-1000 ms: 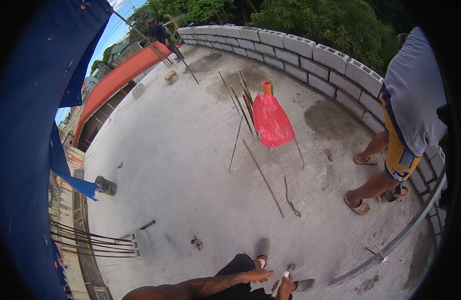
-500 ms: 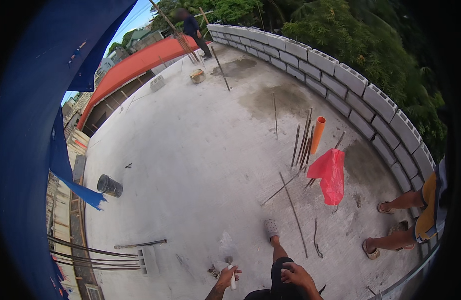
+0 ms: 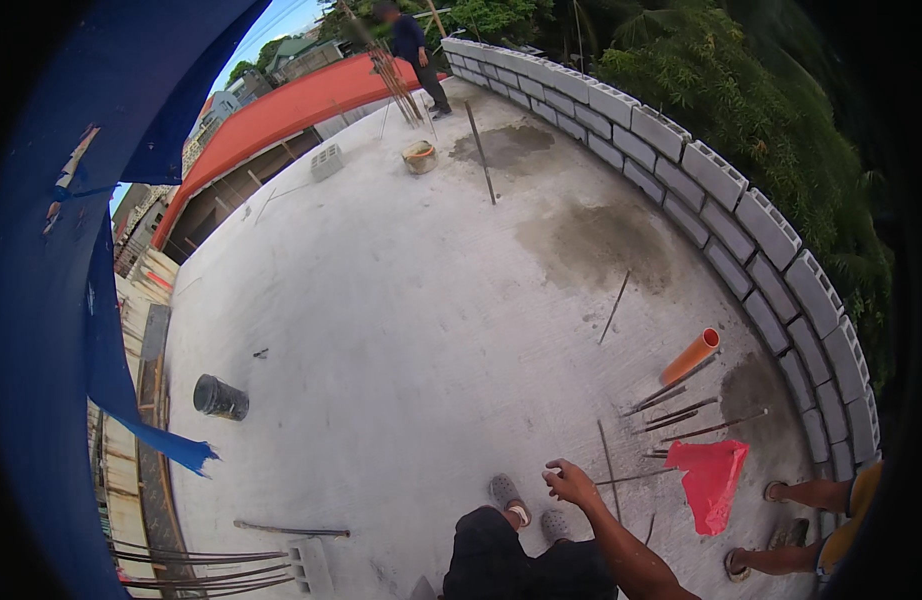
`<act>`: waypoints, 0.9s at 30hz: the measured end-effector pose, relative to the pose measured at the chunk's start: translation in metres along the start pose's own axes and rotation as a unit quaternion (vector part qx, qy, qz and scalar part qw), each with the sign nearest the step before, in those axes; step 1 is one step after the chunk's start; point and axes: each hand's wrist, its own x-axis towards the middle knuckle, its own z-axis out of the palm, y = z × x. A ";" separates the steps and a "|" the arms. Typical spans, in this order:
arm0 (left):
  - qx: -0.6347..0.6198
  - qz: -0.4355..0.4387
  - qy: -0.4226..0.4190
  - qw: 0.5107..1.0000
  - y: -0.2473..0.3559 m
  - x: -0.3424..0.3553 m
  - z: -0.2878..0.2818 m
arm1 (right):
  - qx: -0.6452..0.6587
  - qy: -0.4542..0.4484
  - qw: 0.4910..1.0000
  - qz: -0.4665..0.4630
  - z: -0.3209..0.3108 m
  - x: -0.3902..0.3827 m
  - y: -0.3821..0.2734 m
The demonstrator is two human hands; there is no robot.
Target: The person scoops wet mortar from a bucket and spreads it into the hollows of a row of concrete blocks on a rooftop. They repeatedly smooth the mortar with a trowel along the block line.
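Half a second ago the left hand held a white tool in front of the body; now the left hand lies outside the view, so I cannot tell how it grips or where the white tool is. The right hand point(image 3: 573, 484) reaches further forward from the lower edge, open, fingers loosely bent and bare. Just beyond it a thin rod point(image 3: 610, 462) lies on the slab point(image 3: 381, 360), its nearest neighbour; whether they touch cannot be told. Both clogs point(image 3: 505, 492) now show close together, where only one showed before, and the pipe point(image 3: 687, 360) and the bag point(image 3: 711, 488) appear lower and further right. Of the containers, a black bucket point(image 3: 223, 398) is at the left, its contents hidden; a yellowish bucket point(image 3: 419, 160) sits far off, with something brownish inside, too small to name. The orange pipe shows its open, dark mouth. Steel bars point(image 3: 676, 412) stick up beside it, and the red bag hangs by them, so bars and bag stand between the right hand and a co-worker's legs point(image 3: 806, 497). At the lower left, long rods point(image 3: 206, 568) reach to a hollow block point(image 3: 311, 568), near a dark bar point(image 3: 291, 528). A block wall point(image 3: 716, 215) curves along the right, and a blue tarp point(image 3: 51, 330) fills the left edge. Another person point(image 3: 411, 45) stands at the far end.
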 end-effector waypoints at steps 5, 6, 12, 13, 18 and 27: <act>-0.016 0.003 -0.023 1.000 0.123 0.032 0.004 | -0.033 -0.005 0.999 0.022 0.003 0.134 -0.056; -0.009 0.000 -0.025 1.000 0.152 0.039 -0.005 | -0.024 0.011 0.998 0.049 0.000 0.155 -0.053; 0.067 0.102 -0.032 0.992 0.405 0.058 -0.077 | -0.032 0.153 0.939 0.308 -0.038 0.213 -0.021; 0.118 0.124 -0.013 0.985 0.462 0.058 -0.083 | -0.101 0.128 0.923 0.350 -0.041 0.216 -0.022; 0.157 0.254 0.036 0.954 0.745 0.041 -0.085 | 0.049 0.198 0.932 0.301 -0.035 0.270 -0.066; 0.183 0.198 0.055 0.961 1.011 0.067 -0.046 | -0.166 0.061 0.946 0.272 -0.042 0.539 -0.195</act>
